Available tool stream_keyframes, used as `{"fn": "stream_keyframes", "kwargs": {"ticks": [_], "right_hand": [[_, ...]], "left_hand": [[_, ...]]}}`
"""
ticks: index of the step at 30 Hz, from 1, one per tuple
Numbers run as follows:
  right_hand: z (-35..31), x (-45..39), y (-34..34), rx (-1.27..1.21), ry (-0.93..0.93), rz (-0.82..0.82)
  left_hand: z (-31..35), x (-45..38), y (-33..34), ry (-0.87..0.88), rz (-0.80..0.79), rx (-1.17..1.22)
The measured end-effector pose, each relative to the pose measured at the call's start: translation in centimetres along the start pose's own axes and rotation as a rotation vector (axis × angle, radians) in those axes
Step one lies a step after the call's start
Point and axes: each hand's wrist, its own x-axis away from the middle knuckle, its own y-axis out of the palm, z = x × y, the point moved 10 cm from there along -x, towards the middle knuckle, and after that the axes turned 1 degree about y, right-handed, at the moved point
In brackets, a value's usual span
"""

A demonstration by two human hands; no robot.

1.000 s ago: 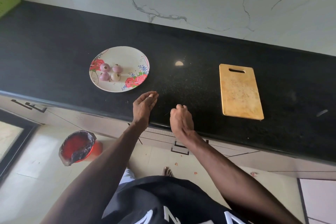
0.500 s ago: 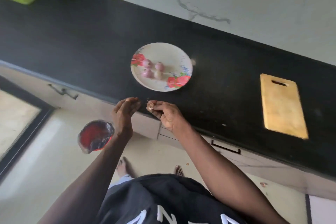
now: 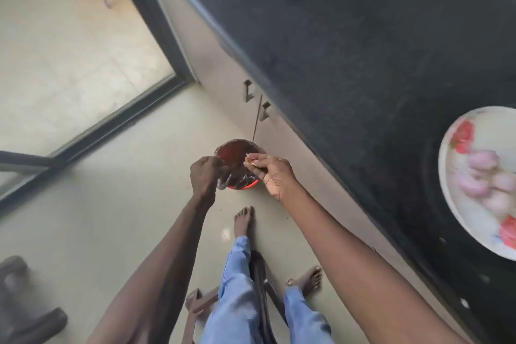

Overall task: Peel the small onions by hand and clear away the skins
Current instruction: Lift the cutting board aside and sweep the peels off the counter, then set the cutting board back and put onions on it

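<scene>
Over the red bin (image 3: 237,167) on the floor, my right hand (image 3: 275,176) pinches a scrap of onion skin (image 3: 249,160) in its curled fingertips. My left hand (image 3: 204,177) is above the bin's near rim, fingers curled under; I cannot tell whether it grips the liner. Peeled onions (image 3: 487,179) lie blurred on the flowered plate (image 3: 446,176) on the black counter (image 3: 349,50).

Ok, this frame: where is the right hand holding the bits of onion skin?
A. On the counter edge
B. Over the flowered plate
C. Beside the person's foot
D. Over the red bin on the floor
D: the right hand pinches pale onion skin above the open, bag-lined red bin on the floor, well away from the plate on the counter.
</scene>
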Motion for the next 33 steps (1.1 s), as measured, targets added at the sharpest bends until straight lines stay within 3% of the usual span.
{"fn": "stream_keyframes", "kwargs": {"ticks": [4, 9, 12, 17, 21, 24, 28, 33], "right_hand": [[3.1, -11.9, -1.4, 0.268, -0.042, 0.202], [6.6, -25.4, -3.7, 0.879, -0.146, 0.436], [7.7, -30.2, -3.5, 1.033, -0.157, 0.512], [11.0, -34.0, -1.1, 1.141, 0.068, 0.213], [9.3, -32.9, 1.1, 1.413, -0.066, 0.230], [10.6, -30.8, 2.4, 1.578, -0.008, 0.109], [7.3, -24.1, 2.7, 1.452, -0.160, 0.177], [3.4, -10.7, 0.9, 1.265, -0.353, 0.174]], "left_hand": [[-4.4, -8.3, 1.2, -0.056, -0.028, -0.138], [-12.1, -18.3, 1.5, -0.134, -0.001, -0.122], [-14.9, -21.7, 2.0, -0.163, 0.022, -0.130], [-16.4, -24.4, 2.4, -0.154, 0.016, -0.184], [-15.5, -23.9, 2.3, -0.122, 0.001, -0.224], [-13.6, -22.4, 2.8, -0.074, -0.048, -0.340], [-11.3, -17.0, 4.4, -0.041, -0.198, -0.430], [-6.2, -5.4, 3.9, 0.115, -0.085, -0.392]]}}
